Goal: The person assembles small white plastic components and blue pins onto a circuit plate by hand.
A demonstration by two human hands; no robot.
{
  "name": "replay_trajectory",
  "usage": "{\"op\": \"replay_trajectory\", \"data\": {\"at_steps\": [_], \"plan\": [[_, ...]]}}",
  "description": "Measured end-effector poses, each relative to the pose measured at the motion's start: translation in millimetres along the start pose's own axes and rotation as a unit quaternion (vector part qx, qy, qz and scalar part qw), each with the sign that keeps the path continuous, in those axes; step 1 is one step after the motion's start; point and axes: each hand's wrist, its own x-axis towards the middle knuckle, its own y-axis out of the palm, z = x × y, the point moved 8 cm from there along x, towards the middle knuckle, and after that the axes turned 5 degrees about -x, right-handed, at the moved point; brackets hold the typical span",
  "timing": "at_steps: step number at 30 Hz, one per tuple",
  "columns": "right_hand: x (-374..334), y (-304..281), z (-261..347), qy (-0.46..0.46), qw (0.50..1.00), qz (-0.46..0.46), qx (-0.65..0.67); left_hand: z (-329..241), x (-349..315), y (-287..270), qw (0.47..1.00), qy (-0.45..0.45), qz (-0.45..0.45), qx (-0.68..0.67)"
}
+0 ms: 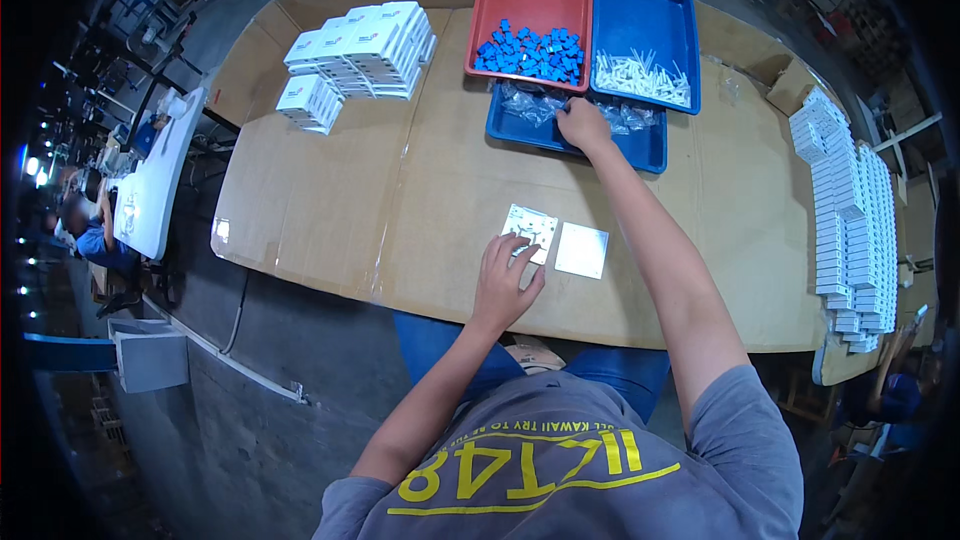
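My left hand (pixel 506 285) rests with fingers apart over the near edge of a white square plate (pixel 531 227), which has small marks or fittings on its face. Just to its right lies a second white square piece (pixel 581 250), flat and plain. My right hand (pixel 584 125) reaches into the lower blue tray (pixel 540 130), among clear plastic bags (pixel 535 105). Its fingers are curled in; what they pinch, if anything, is hidden.
Behind stand a red tray (pixel 530 0) of small blue parts (pixel 530 52) and a blue tray (pixel 645 15) of white plugs (pixel 642 78). White boxes (pixel 365 45) are stacked at far left, with more white stacks (pixel 850 210) along the right edge. Cardboard (pixel 310 210) covers the table.
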Motion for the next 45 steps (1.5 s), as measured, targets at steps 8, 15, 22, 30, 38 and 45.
{"op": "replay_trajectory", "data": {"at_steps": [8,15,22,30,38,45], "plan": [[18,21,-9,0.112,0.993,0.032,0.006,3,1,-3,1.0,-0.003,-0.007,-0.008],[11,0,-33,-0.013,0.984,-0.024,0.177,1,1,-5,1.0,-0.011,-0.018,-0.01],[-171,-48,-1,-0.037,0.865,0.051,0.497,20,-8,-23,0.977,-0.127,-0.121,-0.117],[-294,1,-26,0.02,0.794,0.171,0.583,-6,-3,18,0.837,-0.355,-0.011,-0.416],[-292,-20,-5,0.041,0.764,0.085,0.638,-18,-8,27,0.834,-0.332,-0.017,-0.441],[-287,-4,16,0.043,0.735,0.149,0.66,-19,-9,6,0.828,-0.314,-0.035,-0.463]]}}
